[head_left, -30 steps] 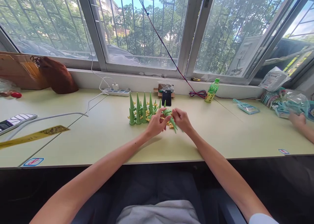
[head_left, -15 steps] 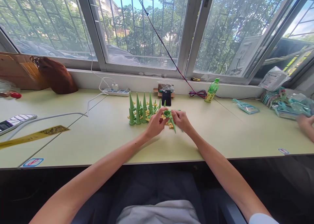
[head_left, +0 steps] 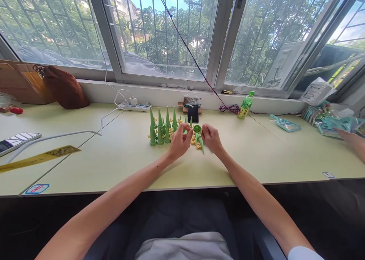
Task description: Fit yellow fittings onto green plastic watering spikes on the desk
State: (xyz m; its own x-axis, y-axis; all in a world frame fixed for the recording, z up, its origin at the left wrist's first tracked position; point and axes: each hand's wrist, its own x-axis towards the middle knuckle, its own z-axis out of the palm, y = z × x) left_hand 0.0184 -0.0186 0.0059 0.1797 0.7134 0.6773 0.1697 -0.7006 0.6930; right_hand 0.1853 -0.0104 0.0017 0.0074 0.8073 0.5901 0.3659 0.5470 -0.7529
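Note:
My right hand (head_left: 211, 138) is closed, its thumb and fingers pinching a green plastic piece (head_left: 197, 129) whose round hollow end faces me. My left hand (head_left: 180, 141) is just left of that piece and apart from it. Its fingers are curled in a pinch; anything between them is too small to make out. Below the held piece, a green pointed cone (head_left: 201, 145) slants downward, and whether it joins the piece I cannot tell. Small yellow pieces (head_left: 199, 146) lie in a pile under my hands. Several upright green cones (head_left: 153, 135) with yellow bits stand to the left.
Behind my hands lies a black phone (head_left: 193, 114) by a small box. A green bottle (head_left: 245, 105) and a coiled cable (head_left: 229, 108) are near the sill. A power strip (head_left: 135, 107) sits back left. At far right, another person's hand (head_left: 352, 140) reaches toward turquoise packages (head_left: 332, 126).
My left hand has let go of the green piece and moved slightly left. The right hand keeps hold of it. The other person's hand has reached further left at the far right.

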